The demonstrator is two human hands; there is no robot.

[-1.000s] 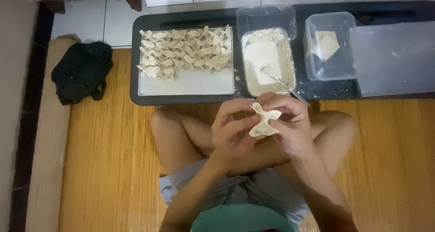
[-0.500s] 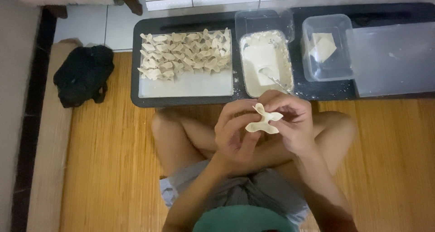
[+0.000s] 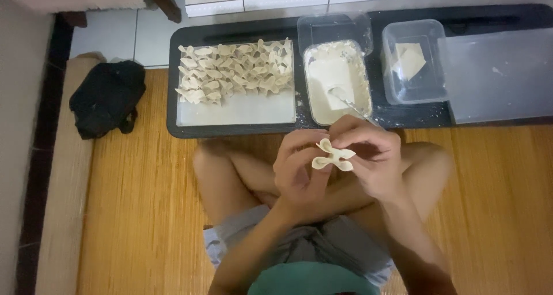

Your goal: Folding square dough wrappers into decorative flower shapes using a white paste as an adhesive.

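Observation:
A pale folded dumpling [image 3: 332, 156] is pinched between my left hand [image 3: 299, 171] and my right hand [image 3: 371, 157], held above my crossed legs. Its corners flare outward. Just beyond my hands, a clear tub of white filling [image 3: 336, 82] has a metal spoon [image 3: 347, 102] lying in it. To its left a white board [image 3: 236, 109] carries several rows of finished folded dumplings [image 3: 233, 71]. A second clear tub [image 3: 412, 61] to the right holds square wrappers.
Everything stands on a long black tray [image 3: 190, 131] set on a bamboo mat. A clear lid [image 3: 498, 76] lies at the tray's right end. A black bag [image 3: 106, 98] sits on the floor to the left, and white tiles lie behind.
My hands have kept pinching the dumpling, shifting it slightly lower and turning it; its corners now spread wider. The view has drifted a little.

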